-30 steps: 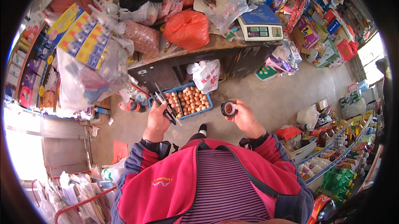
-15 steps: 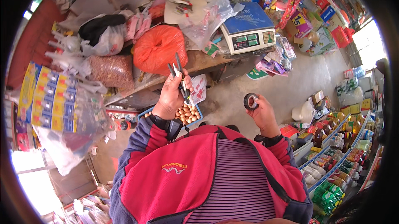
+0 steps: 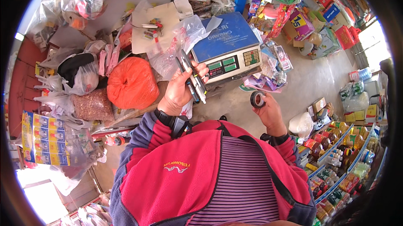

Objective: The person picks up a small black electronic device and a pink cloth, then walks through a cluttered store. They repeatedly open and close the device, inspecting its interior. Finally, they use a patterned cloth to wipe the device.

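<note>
My left hand (image 3: 174, 96) is closed around several pens (image 3: 197, 84), which slant up out of the fingers in front of the counter's edge. In my right hand (image 3: 270, 113) a roll of black tape (image 3: 253, 99) is pinched by its ring, out over the floor. Just beyond the pens stands a blue-topped weighing scale (image 3: 230, 37) with a white front panel and keypad. To the left of that hand sits a tied orange-red plastic bag (image 3: 132, 82), its contents hidden. A clear bag of reddish-brown nuts or beans (image 3: 93, 106) lies beside it.
Crumpled clear plastic (image 3: 184, 37) and a sheet of brown card (image 3: 147, 27) lie left of the scale. Shelves of bottles (image 3: 331, 142) run along the right. Cartons (image 3: 302, 24) stack at the far right. Hanging yellow-blue packets (image 3: 46, 138) are at the left.
The counter and scale now appear nearer and further left. My left hand, still holding the pens, is in front of the scale. The basket of eggs below it is out of sight.
</note>
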### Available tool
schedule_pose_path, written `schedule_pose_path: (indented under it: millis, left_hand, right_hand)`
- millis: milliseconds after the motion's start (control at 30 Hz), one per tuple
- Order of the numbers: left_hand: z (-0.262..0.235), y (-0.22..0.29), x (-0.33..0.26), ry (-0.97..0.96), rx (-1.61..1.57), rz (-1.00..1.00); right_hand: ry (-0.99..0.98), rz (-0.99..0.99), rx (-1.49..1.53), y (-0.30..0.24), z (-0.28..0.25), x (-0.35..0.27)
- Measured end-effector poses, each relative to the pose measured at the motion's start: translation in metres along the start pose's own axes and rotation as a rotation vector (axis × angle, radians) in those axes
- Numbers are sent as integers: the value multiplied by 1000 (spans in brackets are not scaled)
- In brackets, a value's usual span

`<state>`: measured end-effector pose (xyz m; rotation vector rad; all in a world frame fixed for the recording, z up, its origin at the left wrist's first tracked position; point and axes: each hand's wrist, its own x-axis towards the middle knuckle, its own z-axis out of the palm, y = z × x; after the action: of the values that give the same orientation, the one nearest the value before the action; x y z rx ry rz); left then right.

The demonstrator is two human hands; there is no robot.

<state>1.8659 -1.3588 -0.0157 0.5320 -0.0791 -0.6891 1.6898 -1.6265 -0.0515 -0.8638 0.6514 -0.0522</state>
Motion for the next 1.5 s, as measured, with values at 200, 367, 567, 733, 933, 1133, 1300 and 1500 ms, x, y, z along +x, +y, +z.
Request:
schedule_pose_path:
  millis: [200,367,567,733,933,1133,1300,1500]
  left_hand:
    - [15,-13,45,-77,28,-65]
    - [17,-13,76,-137,-48,-102]
    - [6,7,107,-178,107,-121]
    - [-19,43,118,-113,253,-155]
    - [-41,72,110,40,935,-196]
    - [-81,102,103,31,999,-351]
    - [-143,150,93,257,1223,-126]
    - [-192,175,99,564,1525,19]
  right_hand:
    - [-158,-31,-90,-31,-2,41]
    - [-250,44,-122,-44,12,62]
    - [-220,9,-209,-61,49,78]
    - [-164,-7,-236,-63,94,109]
    - [-320,70,-374,-38,158,148]
    - [-404,173,-516,-9,201,167]
    - [-304,172,-530,-17,212,175]
    - [-338,212,-532,-24,220,189]
